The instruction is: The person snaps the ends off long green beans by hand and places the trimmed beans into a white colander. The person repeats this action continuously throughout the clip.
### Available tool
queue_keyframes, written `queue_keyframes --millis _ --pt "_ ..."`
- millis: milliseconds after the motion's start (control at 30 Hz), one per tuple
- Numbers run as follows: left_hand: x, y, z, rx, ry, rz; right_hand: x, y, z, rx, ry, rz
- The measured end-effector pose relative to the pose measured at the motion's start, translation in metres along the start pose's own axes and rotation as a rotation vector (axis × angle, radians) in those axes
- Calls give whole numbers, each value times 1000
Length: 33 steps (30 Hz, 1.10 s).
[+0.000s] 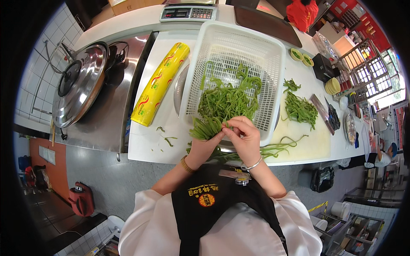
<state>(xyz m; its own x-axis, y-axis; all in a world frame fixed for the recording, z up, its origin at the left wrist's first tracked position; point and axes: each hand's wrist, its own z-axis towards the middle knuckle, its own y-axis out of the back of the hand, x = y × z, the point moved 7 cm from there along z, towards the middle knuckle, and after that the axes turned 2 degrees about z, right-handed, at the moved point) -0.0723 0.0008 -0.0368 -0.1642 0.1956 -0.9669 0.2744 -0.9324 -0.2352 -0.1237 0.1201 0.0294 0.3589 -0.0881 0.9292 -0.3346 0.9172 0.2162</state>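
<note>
My left hand [208, 145] is closed around a bunch of slender green vegetable stalks [205, 129], whose tips fan out to the left. The fingers of my right hand [245, 134] pinch one strand at the bunch's right end. Both hands are over the near rim of a white plastic basket [193, 86] with slotted sides. A tangled heap of green strands [227, 100] lies in the basket. Beneath it, a round metal bowl [179, 92] partly shows. Longer loose stalks [282, 147] trail across the counter edge under my wrists, partly hidden by them.
A yellow roll of cling film [160, 84] lies left of the basket. On the pale cutting board [307, 140] are cut green pieces [301, 110] and a cleaver [322, 113]. A lidded wok [81, 84] stands far left, a digital scale [188, 13] behind. Small yellow bowls [302, 57] sit back right.
</note>
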Motion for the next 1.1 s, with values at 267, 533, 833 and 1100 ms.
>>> queue_keyframes --millis 267,533,833,1100 --pt "-9 -9 -3 108 -97 268 -22 -3 -6 3 -45 277" --pt "-29 14 -9 -3 25 -238 -2 -17 -6 341 303 -223" --pt "-30 78 -6 -312 56 -713 -34 99 -18 228 -72 -280" --pt "-15 54 -8 -280 136 -608 -43 143 -61 157 -362 49"
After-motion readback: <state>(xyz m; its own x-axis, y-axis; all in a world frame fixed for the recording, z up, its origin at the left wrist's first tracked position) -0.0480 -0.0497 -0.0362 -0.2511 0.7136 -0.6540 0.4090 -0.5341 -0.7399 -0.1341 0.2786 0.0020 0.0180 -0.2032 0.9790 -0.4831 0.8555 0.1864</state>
